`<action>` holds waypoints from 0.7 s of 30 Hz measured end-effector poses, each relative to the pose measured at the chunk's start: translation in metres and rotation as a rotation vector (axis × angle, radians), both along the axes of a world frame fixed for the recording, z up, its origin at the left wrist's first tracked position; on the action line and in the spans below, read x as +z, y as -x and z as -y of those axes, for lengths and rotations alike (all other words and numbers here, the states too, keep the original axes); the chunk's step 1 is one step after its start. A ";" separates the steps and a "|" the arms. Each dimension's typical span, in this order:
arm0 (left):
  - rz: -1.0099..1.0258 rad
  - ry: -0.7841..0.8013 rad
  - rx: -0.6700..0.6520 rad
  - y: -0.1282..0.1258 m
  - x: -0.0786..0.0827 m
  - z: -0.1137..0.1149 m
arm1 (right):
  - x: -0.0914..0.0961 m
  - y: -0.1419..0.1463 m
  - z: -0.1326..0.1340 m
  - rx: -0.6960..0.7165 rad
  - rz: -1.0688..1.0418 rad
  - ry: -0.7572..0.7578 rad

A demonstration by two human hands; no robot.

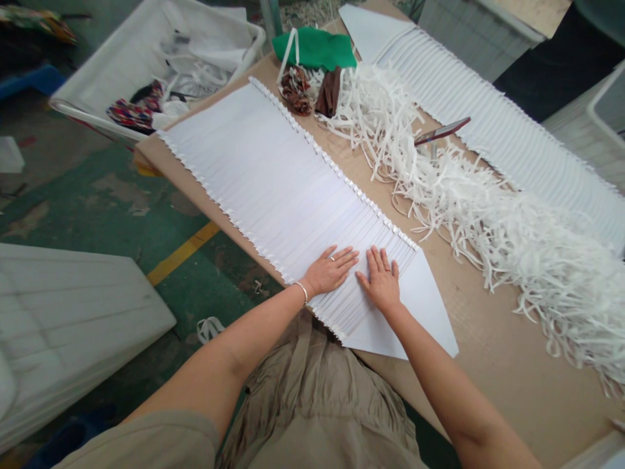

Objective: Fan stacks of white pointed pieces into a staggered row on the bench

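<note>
Left hand (331, 271) and right hand (381, 280) lie open on a pleated white sheet (288, 182).
Fingers spread, side by side at its near end; apparently paper, it runs forward-left along the tabletop (512, 371), shredded white strips (439, 169) to its right.

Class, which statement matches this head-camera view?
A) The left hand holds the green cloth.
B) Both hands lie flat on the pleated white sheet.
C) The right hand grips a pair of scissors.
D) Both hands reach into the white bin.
B. The left hand and right hand lie open, palms down, on the pleated white sheet, holding nothing.
</note>
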State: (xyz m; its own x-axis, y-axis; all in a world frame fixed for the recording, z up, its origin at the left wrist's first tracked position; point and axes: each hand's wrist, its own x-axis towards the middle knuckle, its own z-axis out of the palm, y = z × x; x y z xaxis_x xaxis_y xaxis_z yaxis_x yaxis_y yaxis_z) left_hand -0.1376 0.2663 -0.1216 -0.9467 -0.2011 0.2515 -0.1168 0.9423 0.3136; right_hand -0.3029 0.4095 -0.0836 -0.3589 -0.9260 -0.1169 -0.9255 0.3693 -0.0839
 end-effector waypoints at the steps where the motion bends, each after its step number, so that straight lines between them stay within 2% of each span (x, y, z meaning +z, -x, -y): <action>1: 0.004 0.000 0.002 0.000 0.000 0.000 | 0.000 0.000 0.001 0.005 0.001 0.002; 8: 0.060 0.004 0.007 0.000 0.000 -0.001 | 0.001 -0.004 0.005 0.048 -0.004 0.009; 15: 0.056 0.006 0.019 0.002 0.003 -0.003 | -0.001 0.000 -0.007 0.067 -0.017 0.001; 21: 0.048 0.007 0.017 0.001 0.002 -0.003 | 0.008 -0.001 -0.016 0.071 -0.038 0.017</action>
